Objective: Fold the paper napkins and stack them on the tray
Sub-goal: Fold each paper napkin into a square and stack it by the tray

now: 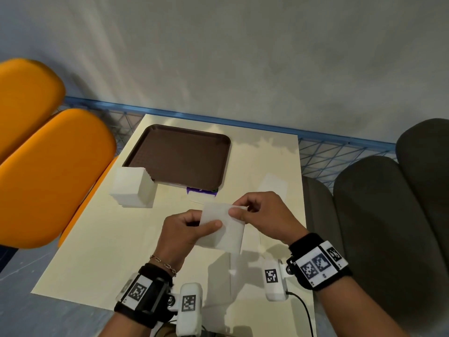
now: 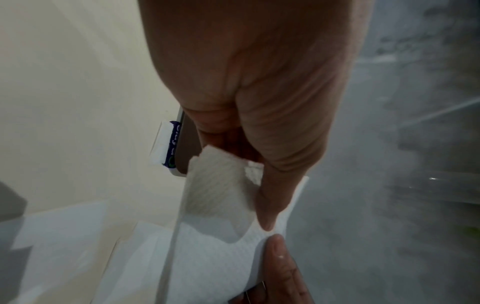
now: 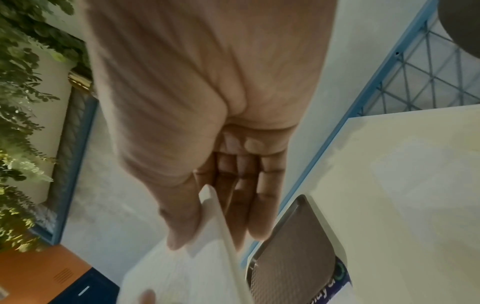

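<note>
Nearest, both hands hold one white paper napkin (image 1: 224, 229) above the cream rectangular table (image 1: 102, 259). The left hand (image 1: 184, 231) pinches its left edge between thumb and fingers; the right hand (image 1: 262, 215) pinches its far right corner. Farther left on the table stands a tall stack of white napkins (image 1: 132, 187), touching the near left corner of the brown plastic tray (image 1: 179, 156), which holds nothing. Orange chairs (image 1: 48, 171) are at left, dark grey chairs (image 1: 388, 215) at right, a grey wall (image 1: 243, 57) behind.
</note>
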